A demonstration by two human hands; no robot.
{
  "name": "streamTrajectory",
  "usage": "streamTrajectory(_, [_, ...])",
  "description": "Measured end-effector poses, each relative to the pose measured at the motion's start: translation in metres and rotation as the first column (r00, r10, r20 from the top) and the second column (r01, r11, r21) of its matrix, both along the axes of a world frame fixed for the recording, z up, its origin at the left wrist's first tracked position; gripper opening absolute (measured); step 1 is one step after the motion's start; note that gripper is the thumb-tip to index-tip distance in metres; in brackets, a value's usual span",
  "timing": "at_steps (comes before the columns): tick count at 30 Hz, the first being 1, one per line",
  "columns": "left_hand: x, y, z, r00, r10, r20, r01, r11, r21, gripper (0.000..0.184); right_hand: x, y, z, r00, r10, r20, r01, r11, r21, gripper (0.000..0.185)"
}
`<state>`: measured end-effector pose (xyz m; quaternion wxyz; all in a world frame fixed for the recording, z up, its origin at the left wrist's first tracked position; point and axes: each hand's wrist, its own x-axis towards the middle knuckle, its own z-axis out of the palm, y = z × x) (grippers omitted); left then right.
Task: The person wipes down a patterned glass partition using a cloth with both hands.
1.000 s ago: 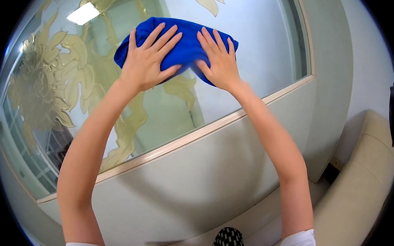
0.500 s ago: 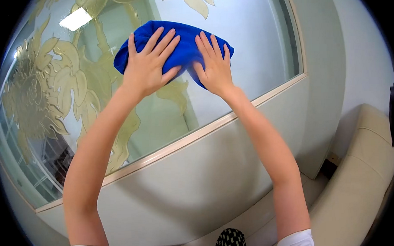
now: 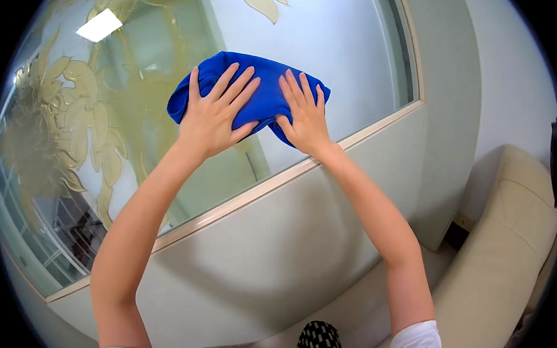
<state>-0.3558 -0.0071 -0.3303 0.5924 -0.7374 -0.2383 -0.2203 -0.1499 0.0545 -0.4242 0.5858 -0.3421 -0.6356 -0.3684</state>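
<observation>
A blue cloth (image 3: 263,88) lies bunched against the glass pane (image 3: 342,61), near its lower frame. My left hand (image 3: 215,115) presses flat on the cloth's left part, with the fingers spread and the thumb at its lower edge. On the right part of the cloth rests my right hand (image 3: 306,115), its fingers stretched out and slightly apart. A fold of cloth hangs between the two hands. Gold flower patterns (image 3: 83,119) show on the glass to the left.
A pale wooden frame (image 3: 248,196) runs below the glass, above a light wall panel (image 3: 269,254). At the right stands a cream padded seat (image 3: 495,228). A patterned dark garment (image 3: 319,339) shows at the bottom.
Both hands and the blue cloth have moved down in view, closer to the lower frame. The glass and its pattern have shifted left in view. Both hands remain on the cloth.
</observation>
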Motion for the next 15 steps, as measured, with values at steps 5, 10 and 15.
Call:
streamTrajectory(5, [-0.001,-0.007,-0.007,1.000,-0.001,-0.014,0.000,0.999,-0.043,0.071,0.000,-0.008,-0.013,1.000,0.011,0.025,-0.010,0.998,-0.056,0.072])
streamTrajectory(10, [0.004,-0.008,-0.026,1.000,0.004,-0.023,-0.006,0.996,-0.084,0.070,0.004,-0.012,-0.029,0.999,0.027,0.042,-0.020,0.988,-0.152,0.074])
streamTrajectory(15, [-0.002,-0.018,-0.035,0.994,0.031,-0.105,-0.046,0.989,-0.142,0.073,0.000,-0.022,-0.046,0.999,0.029,0.031,-0.022,0.979,-0.201,0.074])
